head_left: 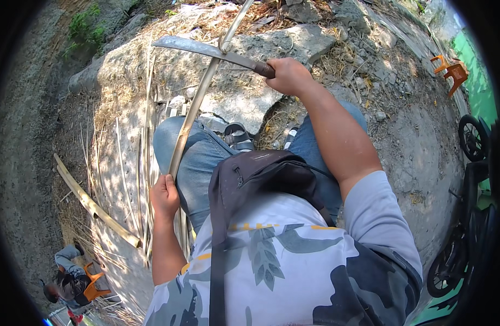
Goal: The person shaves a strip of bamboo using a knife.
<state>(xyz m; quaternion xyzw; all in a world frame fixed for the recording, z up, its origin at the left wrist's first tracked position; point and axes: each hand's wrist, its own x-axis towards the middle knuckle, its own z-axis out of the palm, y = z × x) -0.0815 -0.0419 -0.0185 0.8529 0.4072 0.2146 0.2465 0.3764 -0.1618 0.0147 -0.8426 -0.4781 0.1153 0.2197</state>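
My left hand [164,196] is closed around the lower end of a long split bamboo strip [191,118]. The strip slants up and away past my left knee to the top of the view. In my right hand [289,76] is the brown handle of a machete with a long, slightly curved blade [187,45]. The blade lies crosswise against the strip at a bulge that looks like a node; how deep it bites, I cannot tell. A dark bag [260,176] rests on my lap.
Thin bamboo strips [143,179] and a thicker split piece [95,206] lie on the ground to my left. Ahead is a rough stone slab [255,106]. A person sits on an orange chair [92,282] at lower left. A motorcycle [461,233] and another orange chair [454,73] stand at right.
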